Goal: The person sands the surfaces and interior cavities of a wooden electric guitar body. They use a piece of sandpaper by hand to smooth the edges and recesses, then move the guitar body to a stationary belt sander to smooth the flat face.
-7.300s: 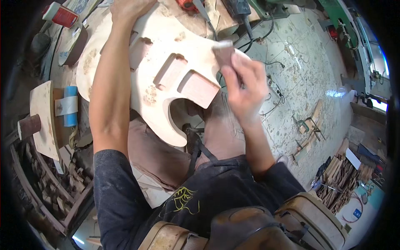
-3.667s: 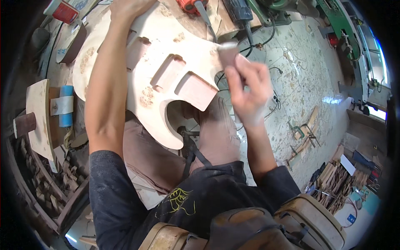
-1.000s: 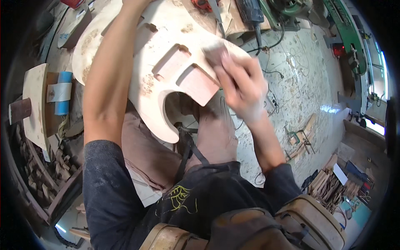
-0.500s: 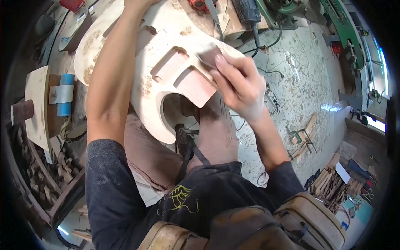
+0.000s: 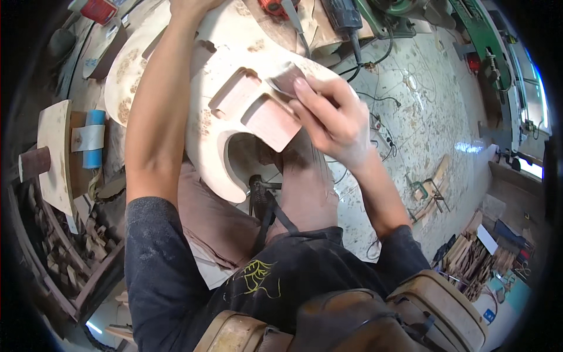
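Note:
A pale wooden electric guitar body (image 5: 226,141) lies before me, with routed pockets and a rounded cutaway at its near end. Brown burl-like speckles mark its face. Between the fingers and thumb of my right hand (image 5: 337,117) is a folded piece of sandpaper (image 5: 285,80), held at the body's right side, just beyond the neck pocket (image 5: 271,122). My left forearm reaches across the body to the upper edge of the view. Only the back part of my left hand (image 5: 193,6) shows there; its fingers are out of sight.
Power tools, one dark with a cord (image 5: 345,17), lie beyond the body. A curved wooden block (image 5: 56,155) and a blue roll (image 5: 94,139) are at left, above a bin of wood scraps (image 5: 88,246). A green clamp (image 5: 420,190) is on the speckled floor at right.
My right hand has shifted slightly left with the sandpaper and looks less blurred. My left arm stays across the guitar body. The whole view has shifted a little.

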Demonstrator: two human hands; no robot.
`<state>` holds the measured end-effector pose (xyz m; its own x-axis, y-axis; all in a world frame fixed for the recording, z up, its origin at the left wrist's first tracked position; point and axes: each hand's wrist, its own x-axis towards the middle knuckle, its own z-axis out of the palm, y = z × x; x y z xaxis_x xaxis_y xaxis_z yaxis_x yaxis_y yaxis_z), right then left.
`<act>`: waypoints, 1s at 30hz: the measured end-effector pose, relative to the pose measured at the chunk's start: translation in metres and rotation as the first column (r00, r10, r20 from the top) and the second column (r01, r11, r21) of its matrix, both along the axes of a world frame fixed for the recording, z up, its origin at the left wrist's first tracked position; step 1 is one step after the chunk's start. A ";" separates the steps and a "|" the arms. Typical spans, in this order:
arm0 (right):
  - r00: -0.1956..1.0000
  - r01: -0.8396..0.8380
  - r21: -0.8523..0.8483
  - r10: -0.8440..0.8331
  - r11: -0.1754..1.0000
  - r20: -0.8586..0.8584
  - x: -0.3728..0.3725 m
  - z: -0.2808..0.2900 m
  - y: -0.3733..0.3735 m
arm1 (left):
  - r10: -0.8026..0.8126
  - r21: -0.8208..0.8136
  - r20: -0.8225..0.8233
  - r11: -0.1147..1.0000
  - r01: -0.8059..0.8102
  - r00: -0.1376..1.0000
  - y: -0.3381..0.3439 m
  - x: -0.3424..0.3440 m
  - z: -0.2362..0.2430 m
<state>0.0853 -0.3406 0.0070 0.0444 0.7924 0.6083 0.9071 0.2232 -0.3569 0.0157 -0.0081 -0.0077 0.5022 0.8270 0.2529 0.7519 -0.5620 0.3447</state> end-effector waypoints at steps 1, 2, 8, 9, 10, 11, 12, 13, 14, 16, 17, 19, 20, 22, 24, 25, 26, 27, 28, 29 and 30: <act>1.000 -0.011 0.012 0.011 1.000 0.005 0.001 -0.007 -0.009 | 0.011 0.012 0.005 1.000 -0.011 1.000 0.002 -0.002 -0.001; 0.999 0.012 0.000 -0.012 1.000 -0.038 0.002 -0.021 -0.031 | 0.030 0.141 -0.021 0.990 -0.027 0.999 0.001 -0.003 -0.008; 0.999 0.005 -0.052 -0.008 0.999 -0.046 0.000 -0.006 -0.010 | 0.012 0.094 -0.028 0.995 -0.009 1.000 0.000 -0.001 -0.002; 0.998 0.028 -0.030 -0.030 0.999 -0.063 0.001 -0.021 -0.034 | 0.012 0.088 -0.030 0.996 -0.009 0.999 -0.004 -0.001 -0.002; 0.996 0.050 0.003 -0.049 0.999 -0.077 0.002 -0.028 -0.039 | 0.012 0.100 -0.025 0.995 -0.010 1.000 0.001 0.000 -0.007; 0.999 0.040 0.058 -0.039 0.998 -0.022 0.007 -0.035 -0.036 | 0.066 0.231 -0.029 0.971 -0.057 0.997 0.005 0.002 -0.013; 0.998 0.053 0.049 -0.052 0.997 -0.018 0.006 -0.024 -0.028 | 0.107 0.338 -0.031 0.937 -0.090 0.994 0.000 0.006 -0.022; 0.999 0.023 -0.012 -0.023 1.000 -0.032 -0.003 -0.007 -0.011 | 0.118 0.335 -0.054 0.938 -0.093 0.992 -0.001 -0.008 -0.019; 1.000 0.018 -0.074 -0.020 0.997 -0.020 -0.002 0.001 -0.003 | 0.051 0.203 -0.075 0.979 -0.034 0.996 -0.002 -0.004 -0.013; 0.999 -0.026 0.041 0.024 0.999 0.039 0.002 -0.012 -0.015 | 0.008 0.091 -0.098 0.996 0.001 0.995 0.007 -0.008 -0.011; 1.000 0.004 0.025 -0.004 1.000 -0.009 0.003 -0.025 -0.035 | 0.063 0.264 -0.029 0.963 -0.053 0.998 0.012 -0.003 -0.029; 0.999 0.011 0.074 -0.007 0.997 -0.052 0.002 -0.025 -0.035 | 0.096 0.426 0.044 0.898 -0.106 0.994 0.010 0.003 -0.022; 0.998 0.021 0.065 -0.018 0.998 -0.058 -0.001 -0.017 -0.024 | 0.056 0.210 -0.042 0.977 -0.046 0.998 0.006 0.003 -0.007; 0.997 0.074 -0.078 -0.075 0.994 -0.008 -0.011 0.006 0.001 | 0.009 -0.013 -0.120 1.000 -0.010 0.993 0.001 -0.003 0.005; 0.999 0.039 -0.015 -0.039 0.999 -0.025 -0.006 -0.005 -0.013 | -0.016 0.003 -0.227 1.000 0.017 0.974 0.010 -0.008 0.000; 0.997 0.060 -0.007 -0.060 0.998 -0.050 -0.001 -0.018 -0.034 | 0.037 0.165 -0.092 0.986 -0.022 0.995 0.007 0.002 -0.013; 0.994 0.063 0.014 -0.062 0.998 -0.088 0.000 -0.024 -0.039 | 0.086 0.328 0.043 0.940 -0.095 0.995 0.008 0.001 -0.022; 0.995 0.052 0.040 -0.049 0.998 -0.090 -0.002 -0.024 -0.035 | 0.082 0.406 0.007 0.910 -0.078 0.997 0.015 -0.003 -0.025; 0.994 0.071 0.031 -0.068 0.997 -0.091 -0.003 -0.018 -0.028 | 0.063 0.399 0.006 0.915 -0.060 0.998 0.008 0.001 -0.019; 0.990 0.128 0.007 -0.128 0.992 -0.061 -0.003 -0.010 -0.014 | 0.018 0.172 0.016 0.985 -0.020 1.000 0.003 0.005 -0.010; 0.985 0.167 -0.008 -0.167 0.986 -0.035 -0.006 -0.004 -0.003 | -0.006 -0.055 0.029 0.998 0.008 1.000 0.003 0.002 -0.001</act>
